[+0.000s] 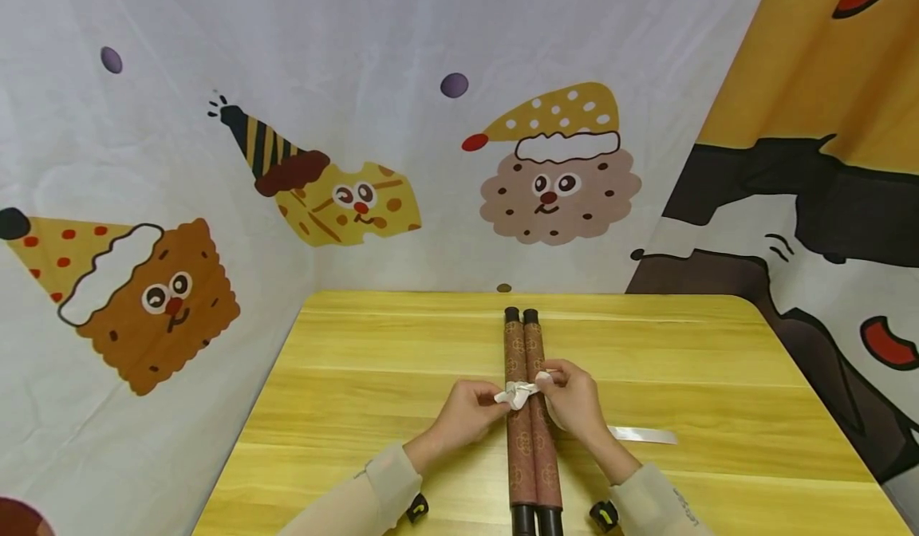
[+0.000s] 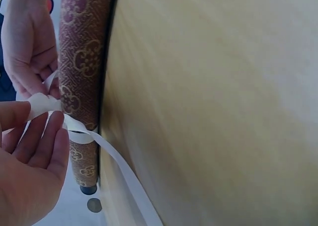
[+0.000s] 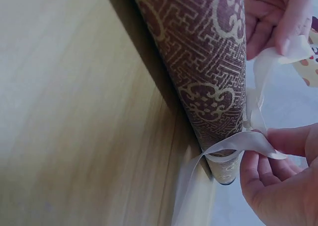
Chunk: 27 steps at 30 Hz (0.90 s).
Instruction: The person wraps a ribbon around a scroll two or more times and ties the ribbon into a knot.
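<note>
Two rolled scrolls (image 1: 522, 448) in brown cloth with gold flower patterns lie side by side on the table, black knobs at their ends. Around their middle runs a white ribbon (image 1: 517, 395), bunched into a knot or loops on top. My left hand (image 1: 470, 415) pinches a ribbon loop between thumb and fingers at the left of the knot. On the other side my right hand (image 1: 577, 402) pinches another part of the ribbon, seen closely as a twisted ribbon fold (image 3: 256, 142) in the right wrist view. One ribbon tail (image 2: 126, 174) trails down onto the table.
The ribbon's flat end (image 1: 646, 435) lies on the wooden table (image 1: 718, 376) beyond my right wrist. Small black objects with yellow marks (image 1: 604, 514) show by both sleeves. A cartoon-printed cloth (image 1: 402, 57) hangs behind the table's far edge.
</note>
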Available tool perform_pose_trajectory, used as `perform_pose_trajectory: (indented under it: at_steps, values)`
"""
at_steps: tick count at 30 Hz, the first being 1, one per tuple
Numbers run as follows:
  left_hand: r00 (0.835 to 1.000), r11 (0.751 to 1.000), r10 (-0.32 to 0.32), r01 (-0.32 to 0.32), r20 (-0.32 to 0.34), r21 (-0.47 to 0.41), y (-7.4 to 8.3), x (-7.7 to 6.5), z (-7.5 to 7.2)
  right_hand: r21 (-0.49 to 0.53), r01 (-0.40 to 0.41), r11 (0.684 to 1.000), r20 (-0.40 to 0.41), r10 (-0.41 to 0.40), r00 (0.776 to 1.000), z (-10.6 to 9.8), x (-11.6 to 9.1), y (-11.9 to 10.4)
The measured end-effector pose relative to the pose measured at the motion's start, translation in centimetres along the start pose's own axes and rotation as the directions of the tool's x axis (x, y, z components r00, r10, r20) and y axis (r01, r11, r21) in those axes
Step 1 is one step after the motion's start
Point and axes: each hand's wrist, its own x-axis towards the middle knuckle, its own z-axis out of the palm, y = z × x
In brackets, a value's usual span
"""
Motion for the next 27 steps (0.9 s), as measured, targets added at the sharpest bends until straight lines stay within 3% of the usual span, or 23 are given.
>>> perform_pose_trajectory:
  at_steps: [6,12,16,19,23,27]
  values:
    - [0.997,0.99,0.069,-0.074,0.045,0.121,-1.2,-0.3,-0.3,0.018,-0.018,1.0,-0.001,0.018,1.0,-0.1,-0.2,-0.1]
    - [0.988,0.941,0.144,-0.155,0.059,0.302,-1.2,-0.4,-0.3,0.048,-0.011,0.999,0.013,0.01,1.0,0.0,-0.2,0.0]
    - [0.992,0.937,0.107,-0.122,0.063,0.327,-0.6,-0.5,0.0,0.066,-0.022,0.998,0.023,0.02,1.0,0.0,-0.3,-0.1]
    - [0.996,0.928,0.087,-0.092,0.029,0.362,0.0,-0.4,0.3,0.072,-0.021,0.997,0.028,0.019,0.999,0.1,-0.4,-0.1]
    - [0.991,0.884,0.131,-0.097,-0.042,0.458,0.6,0.3,0.7,0.083,-0.014,0.996,0.031,0.012,0.999,0.2,-0.5,-0.1]
    - [0.983,0.856,0.154,-0.083,-0.098,0.51,0.8,1.2,1.1,0.083,-0.011,0.996,0.028,0.009,1.0,0.3,-0.5,0.0]
